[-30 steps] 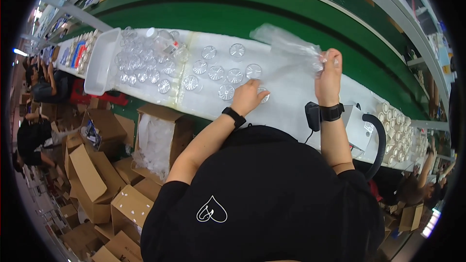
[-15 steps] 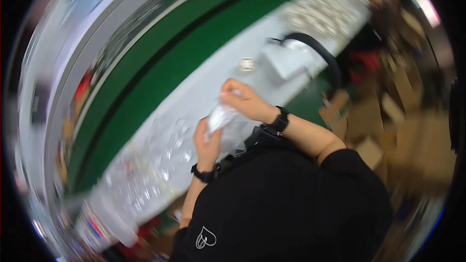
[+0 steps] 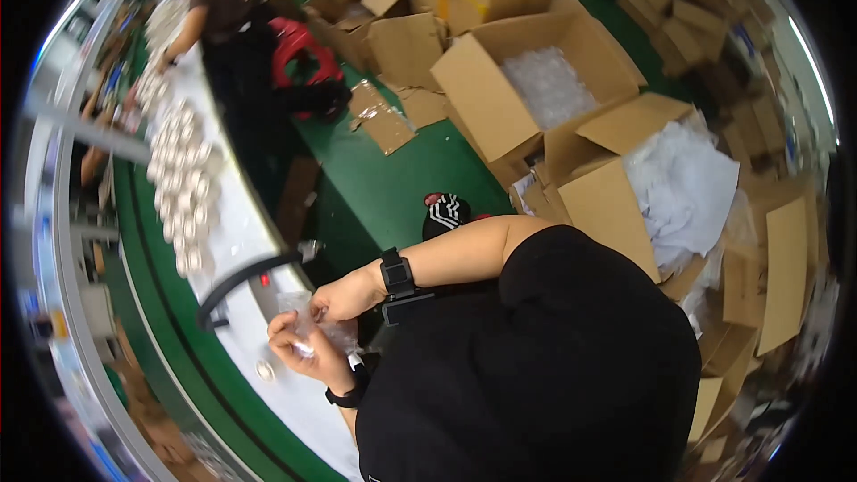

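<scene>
- Two bare hands, close together: the left hand (image 3: 308,348) is curling its fingers around clear plastic film (image 3: 342,336); the right hand (image 3: 346,295) is pinching it between thumb and fingers.
- One crumpled bundle of that film: it is hanging between the hands, at the near edge of the white bench (image 3: 299,403). Blur and glare are hiding whether anything is sitting inside.
- One risk of dropping: with the hands working so near that edge, a loosening pinch could be sending the film to the green floor (image 3: 393,196).
- One risk of tearing: uneven pulling could be splitting it.
- One risk of snagging: a black hose (image 3: 266,262) is arching just beyond the fingers.
- One risk of knocking: a small round white piece (image 3: 265,369) is resting beside the left hand, exposed to a careless sweep.
</scene>
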{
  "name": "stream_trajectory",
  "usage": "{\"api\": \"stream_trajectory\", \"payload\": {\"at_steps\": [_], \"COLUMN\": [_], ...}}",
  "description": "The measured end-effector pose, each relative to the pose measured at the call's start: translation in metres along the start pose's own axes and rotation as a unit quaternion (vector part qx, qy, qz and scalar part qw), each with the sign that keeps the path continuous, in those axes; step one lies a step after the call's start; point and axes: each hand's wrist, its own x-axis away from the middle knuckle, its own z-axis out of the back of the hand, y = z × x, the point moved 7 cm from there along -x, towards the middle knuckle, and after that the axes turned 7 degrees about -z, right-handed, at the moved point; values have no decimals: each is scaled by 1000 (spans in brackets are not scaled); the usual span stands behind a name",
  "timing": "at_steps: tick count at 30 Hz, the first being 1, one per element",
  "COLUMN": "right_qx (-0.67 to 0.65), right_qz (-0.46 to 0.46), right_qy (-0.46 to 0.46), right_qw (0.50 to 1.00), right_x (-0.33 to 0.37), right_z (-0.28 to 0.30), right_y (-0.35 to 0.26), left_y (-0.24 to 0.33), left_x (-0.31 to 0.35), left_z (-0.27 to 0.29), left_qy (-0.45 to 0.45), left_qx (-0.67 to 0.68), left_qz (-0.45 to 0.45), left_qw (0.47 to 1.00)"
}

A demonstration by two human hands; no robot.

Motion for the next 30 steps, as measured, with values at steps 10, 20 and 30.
{"api": "stream_trajectory", "payload": {"at_steps": [10, 20, 30], "right_qx": [-168, -3, 21], "right_qz": [230, 230, -481], "right_qy": [165, 731, 853], "right_qw": [944, 643, 202], "right_x": [206, 402, 751], "right_z": [218, 266, 118], "right_y": [-99, -60, 283], "left_y": [-59, -43, -189], "left_x": [-99, -80, -106], "left_z": [-328, -484, -511], "left_qy": [-282, -512, -637], "left_qx": [-309, 378, -13], "left_qz": [-294, -55, 22], "left_qw": [859, 769, 770]}}
